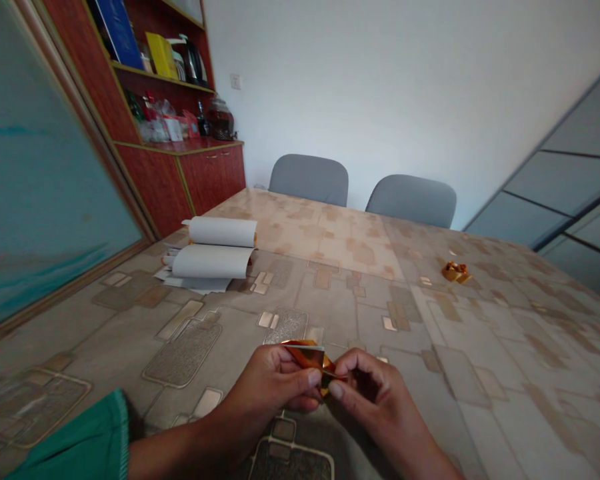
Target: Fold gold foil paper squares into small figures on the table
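Shiny, folded gold paper (309,357) spans left hand (270,383) and right hand (386,403).

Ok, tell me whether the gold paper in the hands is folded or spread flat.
Folded: the gold paper shows angled flaps and straight edges, held by the left hand and right hand; part is hidden.
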A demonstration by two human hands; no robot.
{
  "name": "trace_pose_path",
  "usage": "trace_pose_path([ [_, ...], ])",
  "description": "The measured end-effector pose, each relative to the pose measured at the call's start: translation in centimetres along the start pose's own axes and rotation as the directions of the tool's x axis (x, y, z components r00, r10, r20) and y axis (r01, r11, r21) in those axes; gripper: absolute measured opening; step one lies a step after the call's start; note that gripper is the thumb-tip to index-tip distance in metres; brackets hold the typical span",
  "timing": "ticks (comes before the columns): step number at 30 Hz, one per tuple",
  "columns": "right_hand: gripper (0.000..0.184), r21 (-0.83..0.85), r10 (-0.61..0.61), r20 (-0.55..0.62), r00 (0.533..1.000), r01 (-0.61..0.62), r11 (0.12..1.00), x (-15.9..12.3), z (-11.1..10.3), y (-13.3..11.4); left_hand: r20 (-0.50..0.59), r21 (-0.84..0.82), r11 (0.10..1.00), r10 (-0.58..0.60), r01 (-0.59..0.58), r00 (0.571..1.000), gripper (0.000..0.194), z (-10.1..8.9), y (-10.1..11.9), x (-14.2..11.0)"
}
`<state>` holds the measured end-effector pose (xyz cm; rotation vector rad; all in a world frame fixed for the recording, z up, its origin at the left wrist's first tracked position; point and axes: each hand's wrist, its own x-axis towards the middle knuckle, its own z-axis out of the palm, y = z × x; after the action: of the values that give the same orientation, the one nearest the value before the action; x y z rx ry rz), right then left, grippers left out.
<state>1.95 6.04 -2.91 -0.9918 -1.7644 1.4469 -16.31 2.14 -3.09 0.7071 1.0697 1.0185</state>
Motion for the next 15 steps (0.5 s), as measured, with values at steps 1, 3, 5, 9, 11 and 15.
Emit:
trace_pose_path([
  [1, 0.023, -0.012, 0.007, -0.008, 1.000, -0.007, 1.000, 0.0, 0.1, 0.1, 0.004, 0.002, 1.000, 0.003, -0.003, 1.000, 0.048, -0.1, -0.1, 0.0],
  [3, 0.023, -0.047, 0.007, -0.033, 0.999, -0.008, 0.999, 0.0, 0.4, 0.2, 0.008, 0.008, 1.000, 0.005, -0.005, 1.000, 0.049, -0.2, -0.4, 0.1],
  [5, 0.024, -0.070, -0.005, -0.056, 0.998, 0.001, 0.998, -0.1, 0.6, 0.2, 0.007, 0.015, 1.000, 0.004, -0.004, 1.000, 0.049, -0.3, -0.5, 0.1],
  [9, 0.030, 0.104, 0.005, -0.056, 0.998, 0.001, 0.995, 0.1, 0.3, -0.1, -0.009, 0.001, 1.000, -0.009, 0.009, 1.000, 0.051, 0.0, 0.0, 0.0],
  [11, 0.038, 0.215, 0.033, -0.037, 0.999, -0.025, 0.976, 0.2, 0.0, -0.3, -0.022, -0.020, 1.000, -0.012, 0.012, 1.000, 0.051, 0.2, 0.4, -0.1],
  [15, 0.046, 0.239, 0.099, 0.023, 0.995, -0.102, 0.966, 0.3, -0.3, -0.3, -0.025, -0.060, 0.998, -0.002, 0.001, 1.000, 0.049, 0.2, 0.3, 0.0],
])
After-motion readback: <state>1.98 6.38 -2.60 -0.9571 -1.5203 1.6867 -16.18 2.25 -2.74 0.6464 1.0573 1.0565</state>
